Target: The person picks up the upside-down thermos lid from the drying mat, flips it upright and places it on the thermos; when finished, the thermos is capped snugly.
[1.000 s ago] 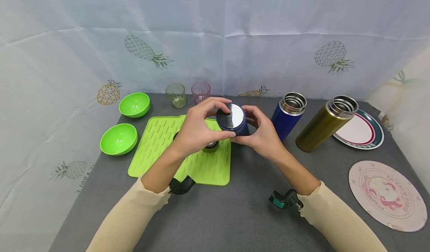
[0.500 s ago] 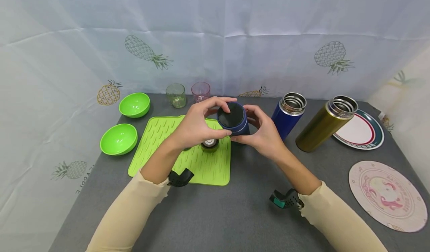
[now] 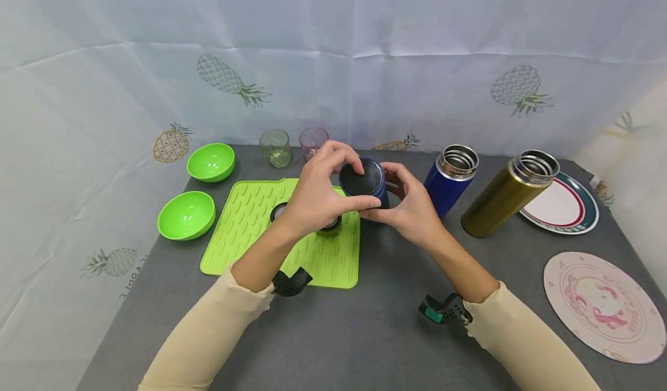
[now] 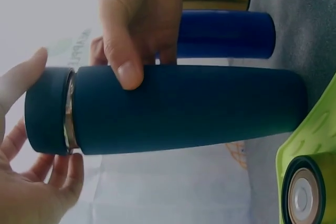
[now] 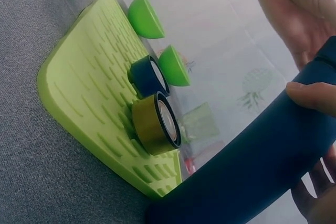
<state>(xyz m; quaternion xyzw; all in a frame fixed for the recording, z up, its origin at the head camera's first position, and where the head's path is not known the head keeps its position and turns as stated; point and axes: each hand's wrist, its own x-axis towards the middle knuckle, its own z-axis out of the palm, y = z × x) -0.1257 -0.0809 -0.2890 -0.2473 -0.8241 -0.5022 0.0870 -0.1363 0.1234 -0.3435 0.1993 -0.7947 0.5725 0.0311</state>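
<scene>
A dark blue thermos bottle [image 4: 194, 111] stands on the grey table at the mat's right edge. My left hand [image 3: 319, 191] grips its lid [image 4: 46, 111] from the left, thumb on the near side and fingers round the far side. A thin strip of silver metal shows between lid and body in the left wrist view. My right hand [image 3: 414, 208] holds the bottle's body just below the lid. On the green mat [image 3: 234, 252], partly behind my left arm, an olive-gold lid [image 5: 149, 127] and a blue lid [image 5: 147, 80] lie with their inner sides up.
To the right stand a lidless blue bottle [image 3: 443, 188] and a lidless gold bottle [image 3: 487, 200]. Beyond are a rimmed plate [image 3: 554, 203] and a pink round mat [image 3: 604, 307]. Two green bowls [image 3: 186, 217] sit left; a green glass [image 3: 275, 148] and pink glass [image 3: 311, 139] stand behind.
My left wrist has swung to the right, its fingers shifting round the lid, and the arm covers more of the gold lid again. The right hand keeps its hold on the bottle.
</scene>
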